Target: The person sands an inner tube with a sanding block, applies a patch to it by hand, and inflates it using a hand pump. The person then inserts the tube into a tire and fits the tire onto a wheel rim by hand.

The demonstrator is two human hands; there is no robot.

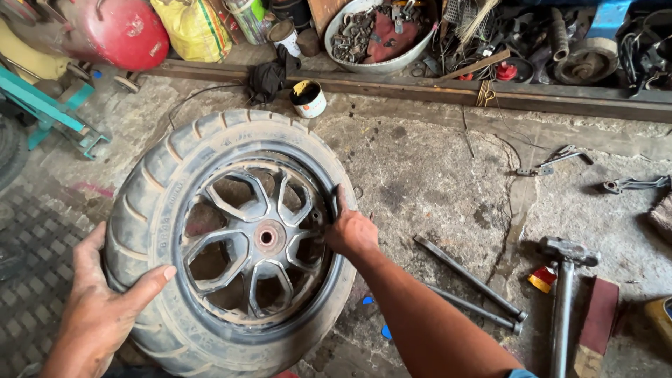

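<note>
Left hand (pixel 98 308) lies flat on the tyre (pixel 150 210), grip open; right hand (pixel 350 231) grips its bead. Two bars (pixel 469 283) and a hammer (pixel 563 294) lie beside on the floor (pixel 434 168).

Dusty matt rubber tyre (pixel 150 210); dull, grimy metal wheel rim (pixel 259 238); rough cracked concrete floor (pixel 434 175).

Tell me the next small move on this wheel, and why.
Probably press the tyre's inner edge down along the rim, moving on from where the right hand has its fingers tucked between tyre and rim. The left hand lies flat on the tread and steadies the wheel, so the right is free to work round.
</note>
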